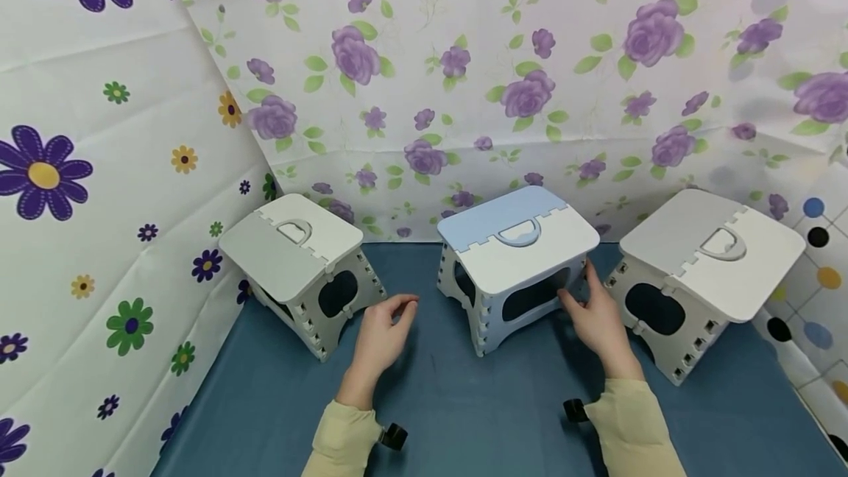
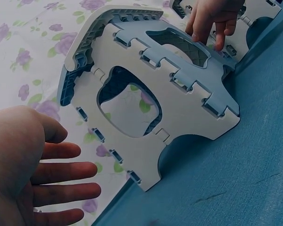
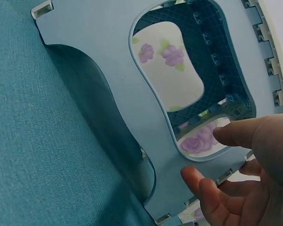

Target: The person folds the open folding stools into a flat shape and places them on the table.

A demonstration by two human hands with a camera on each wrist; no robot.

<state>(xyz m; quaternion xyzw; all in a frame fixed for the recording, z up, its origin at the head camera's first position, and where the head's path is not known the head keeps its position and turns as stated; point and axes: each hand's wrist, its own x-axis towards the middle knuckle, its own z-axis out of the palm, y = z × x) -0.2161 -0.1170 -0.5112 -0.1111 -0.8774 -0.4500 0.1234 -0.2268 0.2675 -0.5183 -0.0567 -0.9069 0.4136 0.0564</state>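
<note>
In the middle of the head view a folding step stool point(image 1: 517, 241), half blue and half white on top, stands on its legs. My right hand point(image 1: 599, 326) is at its front right corner. The thumb point(image 3: 240, 133) lies over the oval opening of the blue side panel point(image 3: 118, 89), and the other fingers are loosely bent by the panel's edge. My left hand point(image 1: 384, 337) is to the left of this stool, beside a grey-and-white folding stool point(image 1: 294, 241). Its fingers point(image 2: 68, 172) are extended and apart, with nothing in them.
A second grey-and-white folding stool point(image 1: 712, 256) stands to the right, close by my right hand. All three stand on a blue cloth-covered table point(image 1: 464, 418). Flower-patterned sheets point(image 1: 424, 79) hang behind and at the left.
</note>
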